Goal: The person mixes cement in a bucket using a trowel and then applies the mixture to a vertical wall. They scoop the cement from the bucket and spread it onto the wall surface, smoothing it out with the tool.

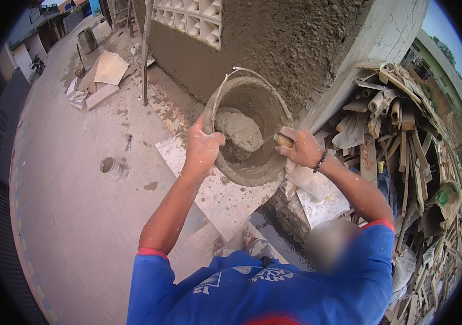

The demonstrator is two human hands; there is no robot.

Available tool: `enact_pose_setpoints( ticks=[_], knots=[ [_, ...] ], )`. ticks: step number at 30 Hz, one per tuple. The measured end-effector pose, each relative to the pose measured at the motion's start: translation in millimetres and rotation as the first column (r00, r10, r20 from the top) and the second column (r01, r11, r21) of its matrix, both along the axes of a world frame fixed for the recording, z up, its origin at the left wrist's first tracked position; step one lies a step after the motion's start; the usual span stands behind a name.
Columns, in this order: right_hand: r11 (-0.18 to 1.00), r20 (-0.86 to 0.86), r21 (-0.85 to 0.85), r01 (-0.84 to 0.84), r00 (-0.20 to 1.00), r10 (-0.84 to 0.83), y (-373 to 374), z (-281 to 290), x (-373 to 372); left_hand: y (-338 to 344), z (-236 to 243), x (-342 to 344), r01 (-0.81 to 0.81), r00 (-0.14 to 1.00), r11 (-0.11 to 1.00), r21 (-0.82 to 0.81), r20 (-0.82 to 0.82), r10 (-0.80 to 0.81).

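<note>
A cement-coated bucket (247,176) with a wire handle is in front of me, holding a lump of wet grey mortar (238,129). My left hand (202,142) is closed on the bucket's left rim. At the right rim, my right hand (301,146) is closed round a short wooden handle (284,140), apparently a trowel's; its blade is not clear. Below the bucket lies a pale, mortar-spattered board (193,192).
A half-plastered wall (296,38) with vent blocks (187,19) rises ahead. Scrap wood and pipes (404,141) are heaped at right. On the paving at left stand a small pail (111,168) and, farther off, broken boards (109,67) and a pole (147,65).
</note>
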State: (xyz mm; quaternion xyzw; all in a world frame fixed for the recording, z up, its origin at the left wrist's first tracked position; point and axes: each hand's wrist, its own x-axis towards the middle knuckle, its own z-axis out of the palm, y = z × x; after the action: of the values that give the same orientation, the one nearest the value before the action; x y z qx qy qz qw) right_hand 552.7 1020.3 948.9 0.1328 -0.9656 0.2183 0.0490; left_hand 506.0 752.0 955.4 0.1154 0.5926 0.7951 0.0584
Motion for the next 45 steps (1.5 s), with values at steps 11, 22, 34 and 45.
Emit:
enact_pose_setpoints(
  ticks=[11, 22, 34, 45],
  knots=[
    [0.954, -0.286, 0.232, -0.187, 0.925, 0.251, 38.1, 267.5, -19.5, 18.6, 23.1, -21.9, -0.224, 0.969, 0.964, 0.14, -0.075, 0.236],
    [0.982, -0.31, -0.045, 0.183, 0.932, -0.188, 190.6, 399.1, -124.4, 50.6, 13.4, -13.6, -0.291, 0.957, 0.95, 0.112, 0.052, 0.287],
    [0.991, 0.035, -0.085, 0.102, 0.994, -0.099, 139.7, 290.7, -94.5, 50.9, -33.2, -22.0, -0.292, 0.953, 0.955, 0.05, 0.094, 0.287],
    [0.462, -0.126, 0.884, -0.064, 0.921, 0.368, 6.4, 94.8, -68.8, 53.2, -35.1, -25.7, -0.18, 0.978, 0.971, -0.157, -0.13, 0.16]
  ],
)
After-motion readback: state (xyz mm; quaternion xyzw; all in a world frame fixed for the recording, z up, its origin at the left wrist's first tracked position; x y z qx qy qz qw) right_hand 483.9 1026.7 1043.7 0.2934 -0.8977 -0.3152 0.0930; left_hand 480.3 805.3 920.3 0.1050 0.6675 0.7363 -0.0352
